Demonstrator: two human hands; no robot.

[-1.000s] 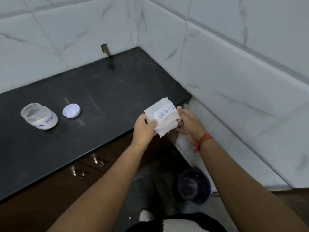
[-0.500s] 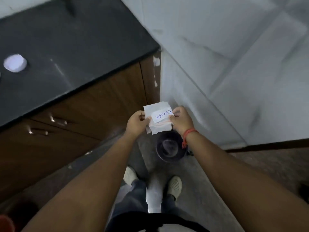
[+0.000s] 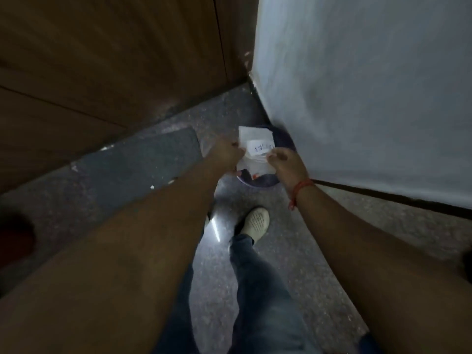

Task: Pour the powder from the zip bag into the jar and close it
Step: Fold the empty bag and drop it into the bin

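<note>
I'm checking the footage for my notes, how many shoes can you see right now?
1: a pale cream shoe on the speckled grey floor, just below the dark round bin. The other foot may be hidden behind the left forearm.

Zip bag (image 3: 255, 146) label: blurred, unreadable

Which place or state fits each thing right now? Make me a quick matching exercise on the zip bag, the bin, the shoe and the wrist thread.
Things:
1. zip bag
2. bin
3. shoe
4. thread

Places or states:
A. on the floor in the corner, right below the bag
B. tied round the right wrist
C. pinched between left hand and right hand
D. on the floor, nearer the person than the bin

Pairs: 1-C, 2-A, 3-D, 4-B
</note>
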